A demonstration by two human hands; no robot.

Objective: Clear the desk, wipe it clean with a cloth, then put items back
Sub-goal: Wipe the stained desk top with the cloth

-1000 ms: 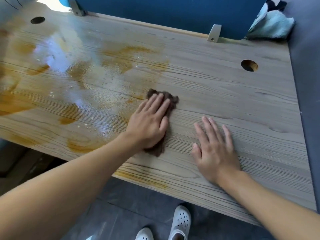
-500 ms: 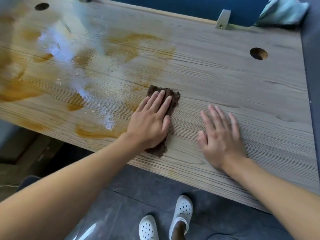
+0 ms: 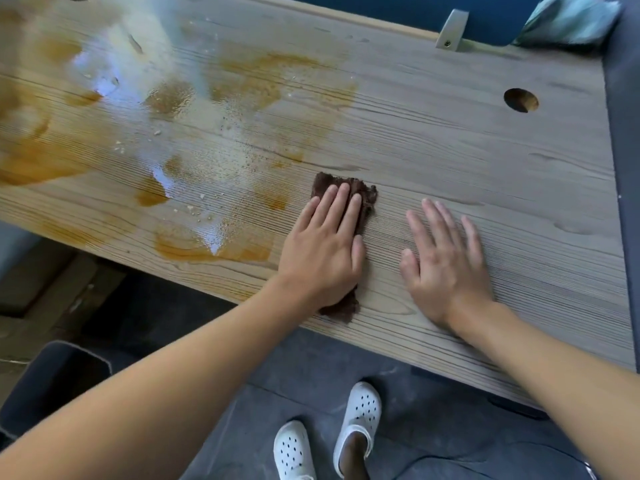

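A dark brown cloth (image 3: pixel 363 197) lies on the grey wooden desk (image 3: pixel 467 161), near its front edge. My left hand (image 3: pixel 323 247) presses flat on the cloth with straight fingers and covers most of it. Beside it to the right, my right hand (image 3: pixel 445 258) rests flat on the bare desk with fingers spread and holds nothing. Orange-brown wet stains (image 3: pixel 249 84) and small crumbs (image 3: pixel 194 207) cover the left half of the desk. The right half looks dry and unstained.
A blue divider panel (image 3: pixel 485 15) stands along the desk's back edge on a grey bracket (image 3: pixel 452 29). A light teal cloth (image 3: pixel 568 19) sits at the back right corner. A cable hole (image 3: pixel 521 100) is at the right. A dark chair (image 3: pixel 52 379) stands lower left.
The view has tilted down and shifted, so the desk sits higher in the frame. Both hands stay flat; the left hand with the cloth has slid slightly toward the desk's front edge.
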